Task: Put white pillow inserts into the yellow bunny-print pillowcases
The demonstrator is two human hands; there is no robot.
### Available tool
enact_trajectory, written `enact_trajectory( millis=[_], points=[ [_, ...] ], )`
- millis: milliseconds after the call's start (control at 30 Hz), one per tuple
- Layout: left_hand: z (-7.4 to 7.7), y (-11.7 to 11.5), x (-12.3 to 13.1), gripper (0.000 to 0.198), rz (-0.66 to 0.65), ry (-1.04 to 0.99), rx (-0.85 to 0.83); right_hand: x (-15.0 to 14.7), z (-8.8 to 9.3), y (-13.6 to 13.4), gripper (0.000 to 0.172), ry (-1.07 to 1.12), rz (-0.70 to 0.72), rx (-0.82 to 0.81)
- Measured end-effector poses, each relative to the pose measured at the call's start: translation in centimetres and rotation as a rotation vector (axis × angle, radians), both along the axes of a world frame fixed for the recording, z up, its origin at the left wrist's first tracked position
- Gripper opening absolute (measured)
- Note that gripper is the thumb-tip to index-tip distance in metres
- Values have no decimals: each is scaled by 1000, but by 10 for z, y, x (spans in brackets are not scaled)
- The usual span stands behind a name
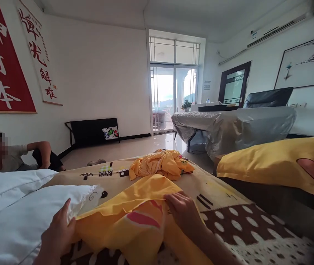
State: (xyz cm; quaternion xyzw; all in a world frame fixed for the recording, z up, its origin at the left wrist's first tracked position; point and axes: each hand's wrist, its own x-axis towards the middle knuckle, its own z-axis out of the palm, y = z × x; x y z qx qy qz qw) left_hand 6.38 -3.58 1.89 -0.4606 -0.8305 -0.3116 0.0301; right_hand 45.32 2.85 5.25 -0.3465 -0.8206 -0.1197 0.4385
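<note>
A yellow pillowcase (pixel 113 224) with a pink-and-red print hangs slack between my hands, above the patterned blanket. My left hand (pixel 59 232) grips its left corner, with the index finger raised beside a white pillow. At the upper right edge, my right hand (pixel 186 211) pinches the fabric between thumb and fingers. Two white pillows, a front one (pixel 43 206) and one behind it (pixel 10 184), lie by my left hand. Beyond the pillowcase sits a crumpled heap of yellow fabric (pixel 157 163).
The beige and brown blanket (pixel 225 224) spreads beneath everything. A yellow pillow (pixel 267 158) rests on a dark surface at the right. Another person (pixel 21 152) sits low at the left. Further back stand a plastic-covered table (pixel 236 121) and a folded black frame (pixel 91 132) against the wall.
</note>
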Motion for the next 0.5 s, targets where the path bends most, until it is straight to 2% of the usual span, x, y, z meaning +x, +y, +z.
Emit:
enact_trajectory(
  millis=[33, 67, 133, 167, 200, 267, 333, 433, 500],
  points=[
    [7, -3, 25, 64, -122, 31, 87, -5, -1, -8, 28, 44, 81, -14],
    [14, -6, 55, 68, -317, 67, 157, -10, 0, -18, 23, 85, 166, -2],
    [24, -12, 117, 74, -701, 93, 175, -15, 4, -40, 18, 101, 329, 66],
    [26, -14, 143, 69, -832, 89, 172, -17, 6, -50, 17, 86, 387, 105],
    [26, -15, 163, 53, -926, 79, 114, -18, 8, -58, 16, 69, 418, 139],
    [21, -13, 181, 22, -955, 48, 81, -22, 7, -68, 13, 41, 384, 167],
    [17, -11, 175, 8, -834, -1, 129, -26, -2, -68, 15, 7, 254, 174],
    [18, -12, 151, 17, -619, -90, 208, -29, -21, -55, 35, -93, 78, 145],
    [24, -15, 138, 23, -572, -61, 204, -26, -30, -43, 45, -190, 10, 79]
  ],
)
